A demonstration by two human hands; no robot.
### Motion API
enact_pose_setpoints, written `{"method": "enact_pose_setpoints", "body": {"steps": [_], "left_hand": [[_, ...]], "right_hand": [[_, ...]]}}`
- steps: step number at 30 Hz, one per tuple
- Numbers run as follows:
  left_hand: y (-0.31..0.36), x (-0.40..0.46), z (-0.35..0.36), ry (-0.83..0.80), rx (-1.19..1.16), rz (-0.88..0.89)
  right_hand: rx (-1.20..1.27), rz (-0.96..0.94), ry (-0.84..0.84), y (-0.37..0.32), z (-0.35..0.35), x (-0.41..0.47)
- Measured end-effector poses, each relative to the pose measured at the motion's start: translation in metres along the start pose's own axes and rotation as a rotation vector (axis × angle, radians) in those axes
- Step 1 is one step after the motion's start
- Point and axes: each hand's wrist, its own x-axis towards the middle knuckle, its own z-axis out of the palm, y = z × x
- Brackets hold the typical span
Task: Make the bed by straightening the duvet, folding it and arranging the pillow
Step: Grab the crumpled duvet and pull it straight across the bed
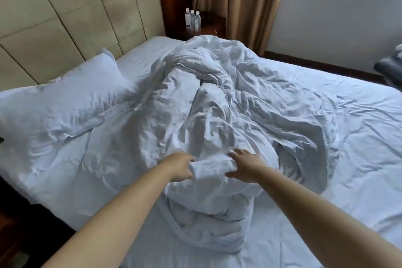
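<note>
Bed point(359, 137), white sheet, with a padded headboard point(54, 17) along its far-left edge. Duvet point(217, 104), white, crumpled in a heap across the middle of the bed, one bunched end reaching the near edge. Pillow point(65, 102), white, lying at the headboard end toward the left corner, its inner side touching the duvet. Left hand point(179, 166), fingers curled into a fold of the duvet near the near edge, gripping it. Right hand point(244, 164), just beside the left, fingers spread and fairly straight, resting on the same fold; a closed grip cannot be told. Three water bottles point(192, 18) on a dark nightstand point(206, 28) beyond the far corner. Tan curtains point(239, 2) behind the nightstand.
</note>
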Motion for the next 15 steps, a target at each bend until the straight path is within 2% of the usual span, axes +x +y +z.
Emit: {"method": "enact_pose_setpoints", "body": {"steps": [5,8,11,15], "left_hand": [[-0.006,0.042,0.025,-0.103,0.050,0.052],[-0.008,0.063,0.034,-0.088,0.041,0.100],[-0.009,0.081,0.044,-0.073,0.048,0.128],[-0.013,0.096,0.066,-0.100,0.134,0.125]], "right_hand": [[-0.056,0.156,-0.073,0.012,0.022,0.024],[-0.101,0.246,-0.115,0.024,0.032,0.036],[-0.136,0.246,-0.176,0.034,0.044,0.048],[-0.229,0.229,-0.169,0.033,0.060,0.061]]}}
